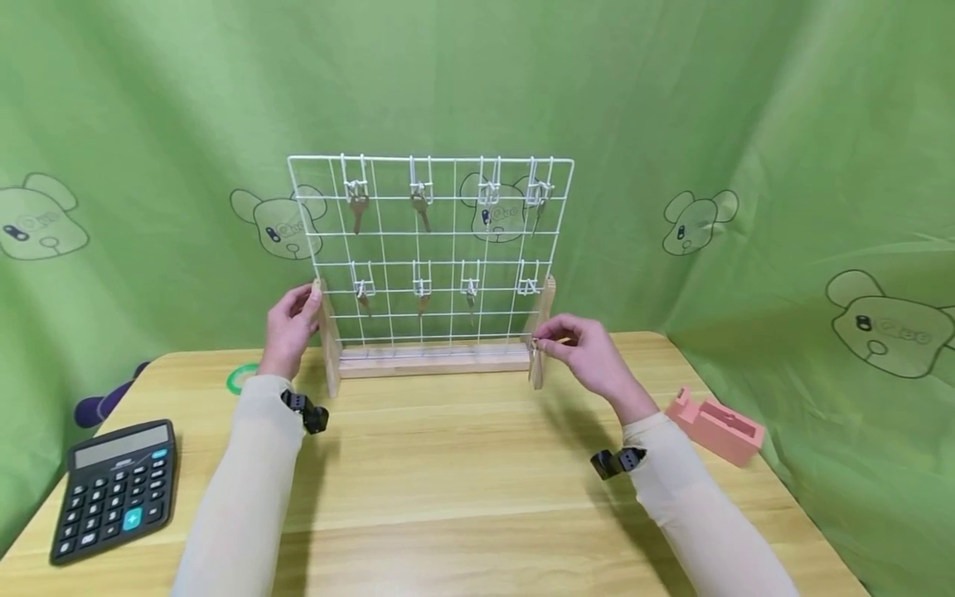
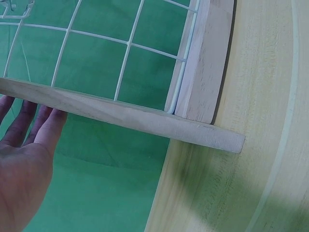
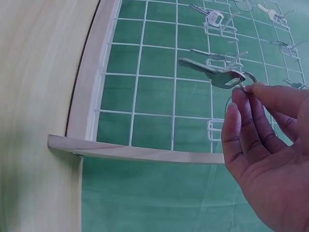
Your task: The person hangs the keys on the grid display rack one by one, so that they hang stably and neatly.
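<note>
A white wire grid rack (image 1: pixel 455 233) with wooden side posts stands on the table. My left hand (image 1: pixel 289 325) holds the left wooden post (image 1: pixel 328 340), thumb on the near side; in the left wrist view its fingers (image 2: pixel 50 128) go behind the post. Beside the right post (image 1: pixel 542 311), my right hand (image 1: pixel 585 352) pinches a metal key (image 3: pixel 212 73) by its split ring (image 3: pixel 248 79), thumb against fingertips. Several keys hang from the hooks, among them a brownish key (image 1: pixel 359 211) at upper left. The lower right hook (image 1: pixel 528 286) shows no key in the head view.
A black calculator (image 1: pixel 115 485) lies at the table's left edge. A green ring (image 1: pixel 240 379) is near the left forearm, and a pink tape dispenser (image 1: pixel 718 427) sits right of the right hand. Green curtains (image 1: pixel 656 83) with bear prints hang behind and beside the table.
</note>
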Motion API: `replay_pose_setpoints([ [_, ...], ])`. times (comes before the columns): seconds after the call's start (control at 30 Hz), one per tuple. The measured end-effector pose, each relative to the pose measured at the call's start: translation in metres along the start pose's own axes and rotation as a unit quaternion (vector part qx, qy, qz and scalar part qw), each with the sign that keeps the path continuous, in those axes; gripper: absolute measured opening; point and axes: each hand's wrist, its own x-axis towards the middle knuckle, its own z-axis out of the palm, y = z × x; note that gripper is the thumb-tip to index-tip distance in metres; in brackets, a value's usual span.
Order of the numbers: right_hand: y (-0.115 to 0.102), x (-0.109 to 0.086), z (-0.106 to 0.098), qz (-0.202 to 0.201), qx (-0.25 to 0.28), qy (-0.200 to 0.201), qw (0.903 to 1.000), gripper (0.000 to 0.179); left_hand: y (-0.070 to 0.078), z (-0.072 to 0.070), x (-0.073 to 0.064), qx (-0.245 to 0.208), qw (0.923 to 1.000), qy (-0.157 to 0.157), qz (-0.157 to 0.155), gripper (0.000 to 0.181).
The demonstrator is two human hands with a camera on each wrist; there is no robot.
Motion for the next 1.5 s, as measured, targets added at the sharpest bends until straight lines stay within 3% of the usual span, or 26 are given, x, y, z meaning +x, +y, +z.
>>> replay_pose_setpoints([
  [0.43,-0.012,0.014,-0.013,-0.006,-0.020,0.031,0.9993,0.015,-0.004,-0.001,0.002,0.002,1.0000,-0.002,-0.002,0.053],
  [0.77,-0.015,0.028,-0.018,-0.020,-0.005,0.061,0.9979,0.016,0.002,0.000,0.004,0.010,0.9999,-0.002,0.005,0.055],
  [1.13,-0.015,0.039,-0.017,-0.007,0.017,0.082,0.9964,0.018,0.000,0.001,0.000,0.010,0.9999,0.001,-0.005,0.054],
  [1.5,-0.011,0.046,-0.017,0.011,-0.005,0.094,0.9955,0.018,0.001,0.001,-0.001,0.004,0.9999,0.004,-0.011,0.056],
])
